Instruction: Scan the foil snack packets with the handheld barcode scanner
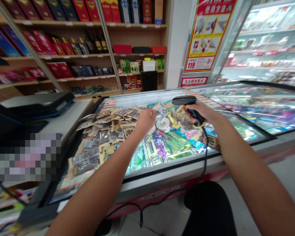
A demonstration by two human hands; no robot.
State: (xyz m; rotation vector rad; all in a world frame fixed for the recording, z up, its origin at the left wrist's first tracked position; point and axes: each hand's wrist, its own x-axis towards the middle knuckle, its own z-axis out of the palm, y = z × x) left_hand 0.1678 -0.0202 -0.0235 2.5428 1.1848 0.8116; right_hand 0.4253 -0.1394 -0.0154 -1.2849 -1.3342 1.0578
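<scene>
My right hand point(201, 112) grips the handle of a black barcode scanner point(185, 101), its head pointing left over the freezer lid. A black cable point(204, 154) hangs from the scanner down past the freezer front. My left hand point(145, 120) reaches over the glass lid with its fingers curled toward a small round white pack point(163, 124) and clear packets; whether it holds anything is hidden. Many small snack packets point(108, 126) lie spread on the lid.
The chest freezer point(177, 167) has a sliding glass top with colourful frozen goods beneath. A counter with a dark device point(39, 104) stands to the left. Shelves of red boxes and bottles point(71, 49) line the back; a glass-door cooler point(267, 42) is at right.
</scene>
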